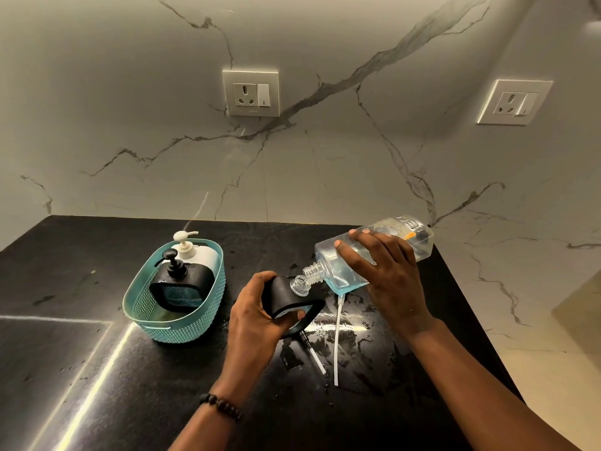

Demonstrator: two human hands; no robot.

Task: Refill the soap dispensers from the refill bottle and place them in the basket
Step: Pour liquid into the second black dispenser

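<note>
My left hand (pixel 257 315) grips a black soap dispenser (pixel 286 296) with its pump off, tilted so its clear threaded neck points up and right. My right hand (pixel 385 271) holds the clear refill bottle (pixel 328 268) tipped down to the left, blue liquid pooled at its lower end, its neck touching the dispenser's mouth. A teal basket (pixel 195 323) at the left holds a black dispenser (pixel 180 284) and a white dispenser (pixel 198 252), both with pumps on.
Two pump tubes lie on the wet black counter (pixel 325 418) below the hands, a long white tube (pixel 338 340) and a shorter black-tipped one (pixel 313 351). Spilled liquid (pixel 328 327) glistens around them. The counter's right edge runs close to my right arm. A marble wall with two sockets stands behind.
</note>
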